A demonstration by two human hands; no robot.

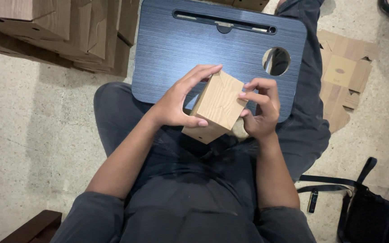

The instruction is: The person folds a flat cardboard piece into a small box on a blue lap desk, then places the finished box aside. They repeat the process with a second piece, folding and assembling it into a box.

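Head view: both hands hold a small wood-grain box [217,105] over the lap, at the near edge of a dark blue lap tray [181,49]. The left hand [178,101] cups the box from 9 o'clock, fingers arched over its top corner and thumb under the front face. The right hand [261,108] grasps it from 3 o'clock, fingertips pinched on the right edge where the flaps meet. The step in hand looks like closing or pressing the box's folded end; the next move likely calls for a firm squeeze along that seam while the left hand steadies the body.

A stack of similar boxes [68,31] lies at 10 o'clock, flat cut card [343,76] at 2 o'clock, and a black bag [374,220] at 5 o'clock.

Hidden: the box's underside and far side, the right palm, and something pale under the box that I cannot make out. The stack and bag are cut off by the frame.
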